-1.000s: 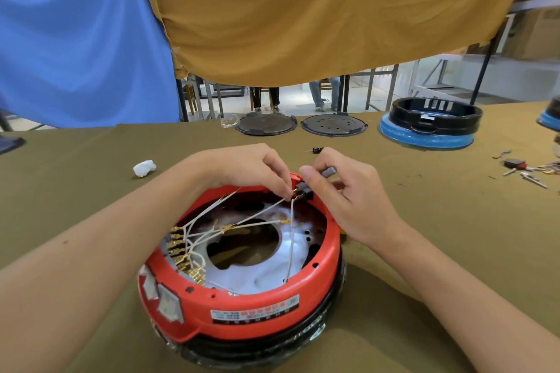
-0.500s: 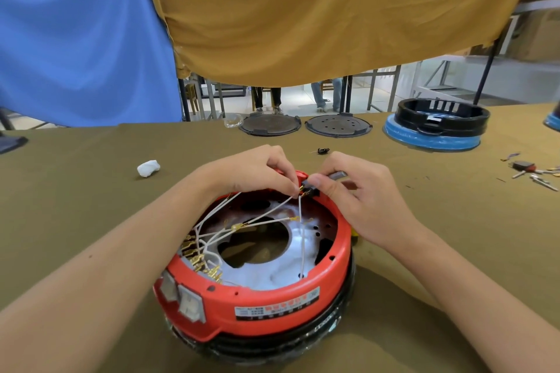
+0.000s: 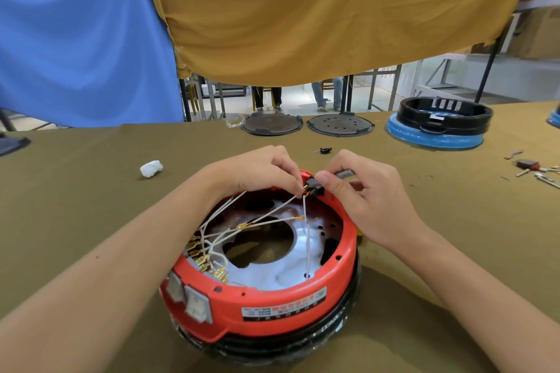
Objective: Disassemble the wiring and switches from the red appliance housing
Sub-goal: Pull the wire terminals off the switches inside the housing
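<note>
housing sits on the olive table, near its front edge, wires strung across its open middle. left hand pinches a wire end at the far rim, right hand grips the black switch and a grey tool. a white wad lies off to the left, two dark discs and a blue-black base along the far edge, loose parts at right. bare cloth either side of the housing.
</note>
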### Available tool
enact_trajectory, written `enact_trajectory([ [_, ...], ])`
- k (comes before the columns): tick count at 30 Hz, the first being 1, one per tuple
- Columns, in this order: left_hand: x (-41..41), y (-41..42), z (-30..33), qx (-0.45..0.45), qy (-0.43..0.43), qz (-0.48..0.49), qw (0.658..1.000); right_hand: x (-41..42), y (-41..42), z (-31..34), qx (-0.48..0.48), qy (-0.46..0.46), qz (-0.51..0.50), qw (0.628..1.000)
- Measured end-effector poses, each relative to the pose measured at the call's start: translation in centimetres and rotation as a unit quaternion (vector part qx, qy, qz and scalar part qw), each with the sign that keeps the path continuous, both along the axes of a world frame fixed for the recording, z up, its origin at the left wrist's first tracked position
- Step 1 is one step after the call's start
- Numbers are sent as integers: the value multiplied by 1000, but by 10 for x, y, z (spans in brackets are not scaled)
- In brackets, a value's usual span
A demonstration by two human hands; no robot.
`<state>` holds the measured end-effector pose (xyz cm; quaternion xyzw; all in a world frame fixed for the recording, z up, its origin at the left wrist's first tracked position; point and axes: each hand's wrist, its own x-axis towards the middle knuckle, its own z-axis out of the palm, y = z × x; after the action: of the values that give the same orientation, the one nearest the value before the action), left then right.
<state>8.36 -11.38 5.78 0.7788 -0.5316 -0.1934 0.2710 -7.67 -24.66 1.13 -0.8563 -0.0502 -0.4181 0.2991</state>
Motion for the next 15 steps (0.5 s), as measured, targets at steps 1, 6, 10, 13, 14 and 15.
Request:
enact_trajectory([
  [1, 0, 0, 0, 0, -1, -1, 1000, 0, 0, 0, -7, 0, 0, 1000],
  [6, 2, 0, -1, 7, -5, 3, 1000, -2, 0, 2, -27, -6, -3, 1000],
  [10, 0, 1, 0, 0, -4, -5, 1000, -3, 1, 2, -27, -1, -2, 1000],
  [13, -1, 0, -1, 3, 4, 10, 1000, -4, 1, 3, -38, 8, 1, 999],
  [14, 0, 0, -1, 2, 6, 14, 1000, -4, 0, 3, -40, 11, 1, 999],
  [15, 0, 0, -2, 1, 6, 14, 1000, -4, 0, 2, -39, 11, 1, 999],
])
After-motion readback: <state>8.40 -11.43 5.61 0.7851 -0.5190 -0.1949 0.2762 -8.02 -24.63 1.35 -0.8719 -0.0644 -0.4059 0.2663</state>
